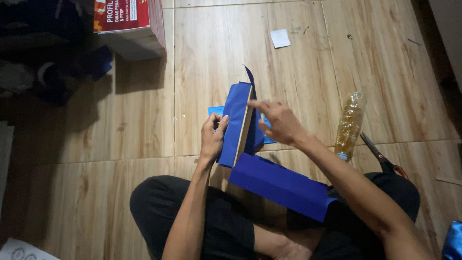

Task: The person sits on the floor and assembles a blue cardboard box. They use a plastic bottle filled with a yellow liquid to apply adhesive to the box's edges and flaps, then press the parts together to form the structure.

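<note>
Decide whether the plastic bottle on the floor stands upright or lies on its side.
On its side. The bottle lies flat along the wooden floor, beside the scissors.

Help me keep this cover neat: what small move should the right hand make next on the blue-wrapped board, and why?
Probably press the right hand down along the board's bare edge. The left hand steadies the upright board, and a blue flap stands loose at its far end.
</note>
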